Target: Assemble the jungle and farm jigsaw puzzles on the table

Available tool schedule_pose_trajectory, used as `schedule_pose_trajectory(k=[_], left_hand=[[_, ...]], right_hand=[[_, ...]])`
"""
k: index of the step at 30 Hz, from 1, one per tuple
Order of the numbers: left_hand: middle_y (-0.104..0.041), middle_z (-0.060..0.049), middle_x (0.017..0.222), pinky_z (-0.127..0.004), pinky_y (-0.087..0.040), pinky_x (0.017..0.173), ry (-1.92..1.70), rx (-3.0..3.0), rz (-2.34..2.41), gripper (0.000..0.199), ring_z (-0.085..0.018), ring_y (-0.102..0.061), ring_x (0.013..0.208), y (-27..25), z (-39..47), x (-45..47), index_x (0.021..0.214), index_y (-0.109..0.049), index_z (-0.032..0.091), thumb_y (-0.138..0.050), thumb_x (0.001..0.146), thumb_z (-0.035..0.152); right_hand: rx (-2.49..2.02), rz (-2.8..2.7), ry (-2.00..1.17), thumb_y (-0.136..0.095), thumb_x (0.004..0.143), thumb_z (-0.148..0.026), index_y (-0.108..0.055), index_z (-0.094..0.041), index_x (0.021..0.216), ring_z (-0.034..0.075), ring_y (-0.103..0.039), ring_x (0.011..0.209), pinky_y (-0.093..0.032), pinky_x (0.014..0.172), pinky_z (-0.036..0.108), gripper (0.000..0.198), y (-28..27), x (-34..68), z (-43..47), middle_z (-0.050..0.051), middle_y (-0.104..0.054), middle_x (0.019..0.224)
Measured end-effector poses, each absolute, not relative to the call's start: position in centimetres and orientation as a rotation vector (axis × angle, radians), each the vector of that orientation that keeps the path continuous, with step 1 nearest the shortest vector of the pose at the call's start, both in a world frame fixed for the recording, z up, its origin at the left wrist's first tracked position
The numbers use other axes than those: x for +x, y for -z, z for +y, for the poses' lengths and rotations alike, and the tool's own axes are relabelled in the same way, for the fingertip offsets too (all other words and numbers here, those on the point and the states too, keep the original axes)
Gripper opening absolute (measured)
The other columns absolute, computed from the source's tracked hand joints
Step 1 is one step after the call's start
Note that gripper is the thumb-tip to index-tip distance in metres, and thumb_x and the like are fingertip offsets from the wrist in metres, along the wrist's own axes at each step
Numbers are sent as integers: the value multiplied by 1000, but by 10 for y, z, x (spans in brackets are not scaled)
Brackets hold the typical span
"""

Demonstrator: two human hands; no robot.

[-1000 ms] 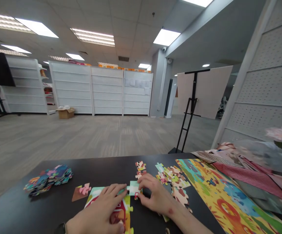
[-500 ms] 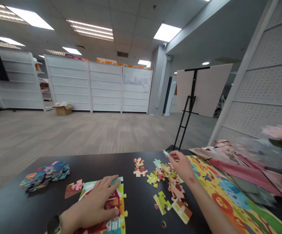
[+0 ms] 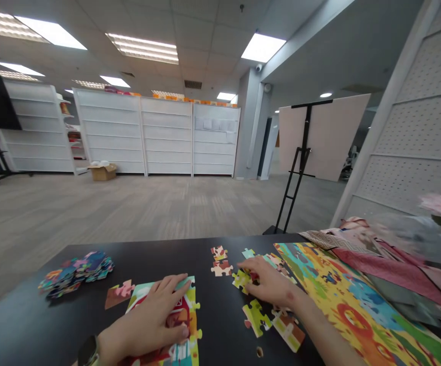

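Observation:
My left hand (image 3: 159,317) lies flat with fingers stretched out on a partly joined jigsaw puzzle (image 3: 193,305), which shows a red barn. My right hand (image 3: 268,282) arches over a cluster of loose pieces, thumb and fingers apart. A yellow-green puzzle piece (image 3: 240,279) lies between its fingertips, and part of the cluster is hidden under the palm. Just beyond the fingers is a pale turquoise piece (image 3: 248,252). Nearer me are a green puzzle piece (image 3: 256,316) and a brown-and-cream piece (image 3: 289,330). Two brown-and-white pieces (image 3: 221,268) sit left of this hand.
A heap of blue puzzle pieces (image 3: 77,272) is on the table's left, with a joined brown-and-pink pair (image 3: 119,294) nearby. Along the right lies a yellow animal picture sheet (image 3: 331,290), beside pink fabric (image 3: 380,269) and clear plastic. An easel (image 3: 294,178) stands beyond the table.
My right hand has moved left and toward me, from the cluster's far edge to above it. The pale piece at its fingertips no longer shows there. My left hand stays on the puzzle.

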State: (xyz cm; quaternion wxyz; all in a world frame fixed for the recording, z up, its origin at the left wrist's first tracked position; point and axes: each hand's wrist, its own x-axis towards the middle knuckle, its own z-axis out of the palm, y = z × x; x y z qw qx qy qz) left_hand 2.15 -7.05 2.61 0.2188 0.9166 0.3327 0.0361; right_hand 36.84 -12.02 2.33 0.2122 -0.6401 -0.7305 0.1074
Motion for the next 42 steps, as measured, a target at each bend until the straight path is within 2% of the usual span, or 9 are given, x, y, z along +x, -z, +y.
schedule_pose_trajectory(k=[4,11,15,20,23,29,35,40,42], left_hand=[[-32,-13,161,-63,-21,119,-129,2534,917,83,-41,-26,147,-27,-76,26,154,-37,26,-70,81,46],[-35,-13,159,-62,-22,119,-147,2527,862,89,-41,-28,146,-24,-85,37,154,-38,27,-75,76,49],[-36,-14,158,-61,-24,118,-158,2530,851,89,-42,-30,144,-26,-85,38,152,-41,25,-75,75,53],[-36,-15,158,-61,-25,118,-154,2530,853,90,-42,-30,144,-30,-86,39,152,-41,25,-77,75,53],[-38,-10,156,-63,-29,115,-171,2549,800,81,-41,-33,142,-35,-88,40,148,-44,37,-79,75,46],[-43,-4,152,-64,-30,112,-122,2621,747,67,-39,-37,138,-46,-93,43,140,-51,48,-76,79,35],[-43,-6,152,-63,-30,112,-103,2618,801,62,-39,-37,138,-45,-88,38,136,-56,44,-77,78,37],[-42,-5,153,-61,-29,114,-111,2597,799,59,-37,-34,140,-40,-82,30,137,-55,44,-73,81,38],[-41,-4,153,-60,-29,114,-110,2587,799,59,-37,-34,141,-38,-80,30,138,-54,44,-73,82,38]], right_hand=[[-1695,-2085,-439,-70,68,-18,-71,-25,119,27,-61,112,-47,100,39,51,-25,353,-124,7,-68,119],[-1583,-1680,-891,-68,76,-29,-69,-17,90,14,-59,63,-46,58,23,18,-14,312,-119,-2,-62,68],[-1617,-1648,-938,-72,74,-34,-62,-17,77,11,-54,52,-39,47,19,20,-3,289,-117,-4,-58,58],[-1692,-1720,-782,-73,73,-28,-64,-17,71,11,-51,53,-33,49,20,14,-1,278,-119,-3,-57,55],[-1739,-1813,-633,-71,75,-28,-64,-19,70,13,-53,56,-35,53,23,13,-6,274,-124,-2,-59,59],[-1691,-1973,-328,-69,81,-32,-64,-20,75,22,-62,91,-43,81,29,14,-19,274,-130,4,-67,92],[-1792,-1839,-401,-33,101,-35,-61,-22,85,19,-62,76,-41,70,28,34,-48,327,-121,2,-68,80],[-1869,-1919,-628,-57,82,-22,-68,-20,85,17,-62,67,-41,61,24,12,-61,375,-130,-1,-67,69],[-1902,-1947,-795,-65,70,-15,-70,-19,94,15,-62,65,-42,58,22,24,-60,383,-136,-3,-66,71]])
